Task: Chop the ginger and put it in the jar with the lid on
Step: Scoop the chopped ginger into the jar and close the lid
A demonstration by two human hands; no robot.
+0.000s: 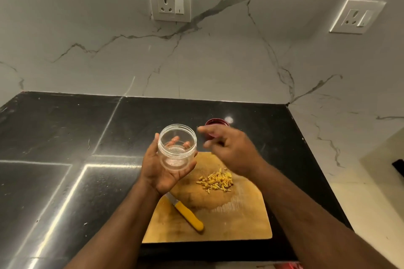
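Hands (231,150) differed: left hand (161,170) gripped the empty jar (177,146), right hovered loose and empty above chopped ginger (215,180) on the board (240,220); filling seemingly came next, needing pinches.

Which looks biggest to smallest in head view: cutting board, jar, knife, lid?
1. Rectangular wooden cutting board
2. Clear plastic jar, held up nearer the camera, so unsure against the knife
3. Yellow-handled knife, blade partly hidden
4. Round red lid, partly hidden
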